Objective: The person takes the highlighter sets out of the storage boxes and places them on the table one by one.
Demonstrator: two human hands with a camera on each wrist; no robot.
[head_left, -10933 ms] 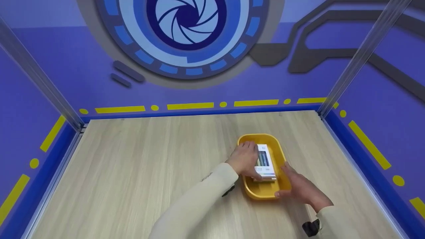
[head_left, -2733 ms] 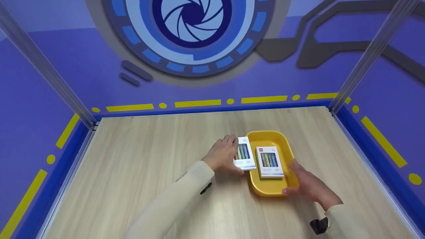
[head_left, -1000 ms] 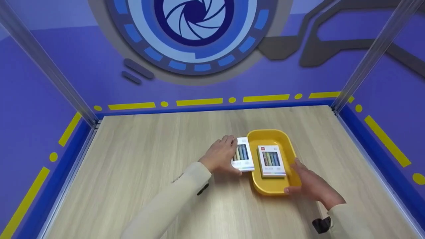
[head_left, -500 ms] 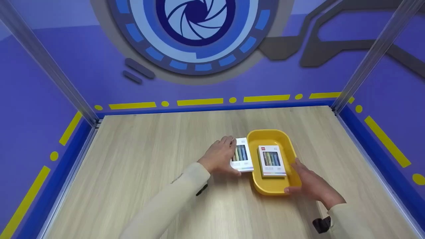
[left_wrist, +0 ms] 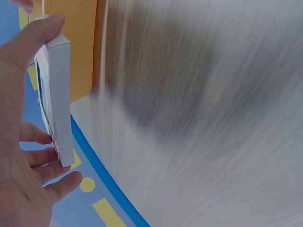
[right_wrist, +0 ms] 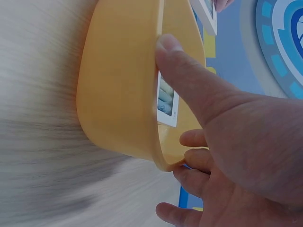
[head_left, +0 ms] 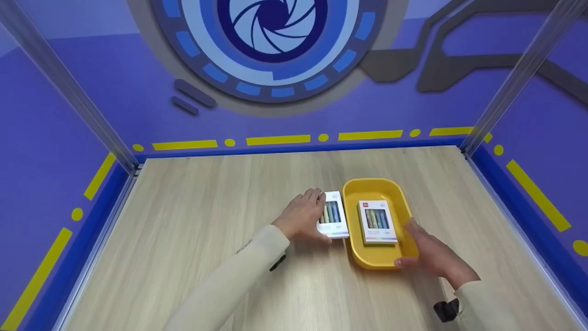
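- White box with a windowed front (head_left: 334, 221): just right of the frame's centre in the head view, immediately left of the yellow tub (head_left: 376, 189). The left wrist view suggests that it is raised off the counter (head_left: 216, 220); contact with the tub cannot be told.
- Left hand (head_left: 301, 214): holds this box lengthwise, thumb at the near end, fingers toward the far end.
- Right hand (head_left: 434, 253): spread wide at the tub's lower right corner in the frame, thumb and fingers at the rim.
- Second box (head_left: 379, 223): lies face up inside the tub, coloured sticks visible through its window.
- Change: in head views up to a second earlier the held box overlaps the tub's left rim; now it sits slightly farther left, its edge nearly clear. The second box and right hand keep their places.
- Significance (judged): the two boxes are now apart, one outside the tub and one within, with the held box not yet released.
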